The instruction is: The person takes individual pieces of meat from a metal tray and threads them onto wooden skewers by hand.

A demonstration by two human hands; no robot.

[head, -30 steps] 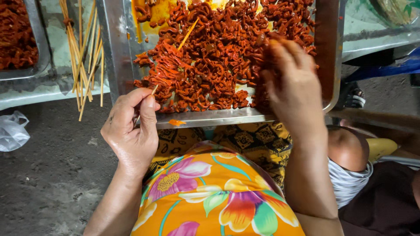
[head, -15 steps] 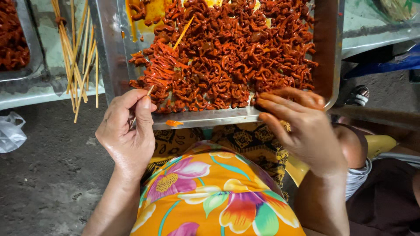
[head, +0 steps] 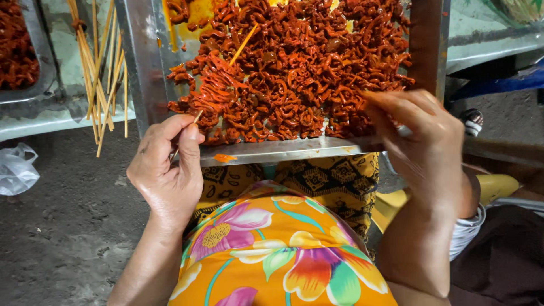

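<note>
While pinching a thin wooden skewer [head: 195, 119] btwn thumb and forefinger, left hand [head: 167, 170] sits closed at front-left corner of metal tray [head: 283, 150], just below rim. Skewer runs up and right from fingertips, loaded w/ a row of red-orange marinated pieces [head: 212, 85]; bare tip [head: 243, 44] pokes out over the pile. Right hand [head: 425, 141] at front-right corner of tray, fingers curled and bunched together w/ tips touching the meat at the near edge; looks like pinching a small piece, but can't tell for sure what's gripped, if anything. Fingertips stained orange.

Tray filled w/ heap of curly red marinated meat bits [head: 306, 68], yellow-orange sauce pooled at far-left corner. Small orange blob [head: 225, 158] on front rim.

Left of tray: bundle of bare bamboo skewers [head: 99, 68] lying on pale green tabletop [head: 62, 56], some ends hanging past edge. Farther left, second tray [head: 39, 62] w/ same red meat, only partly in view. Crumpled clear plastic bag [head: 17, 169] on gray ground below.

Near edge of view: orange floral-print top [head: 272, 255], dark patterned cloth [head: 317, 181] under it, toward tray.
</note>
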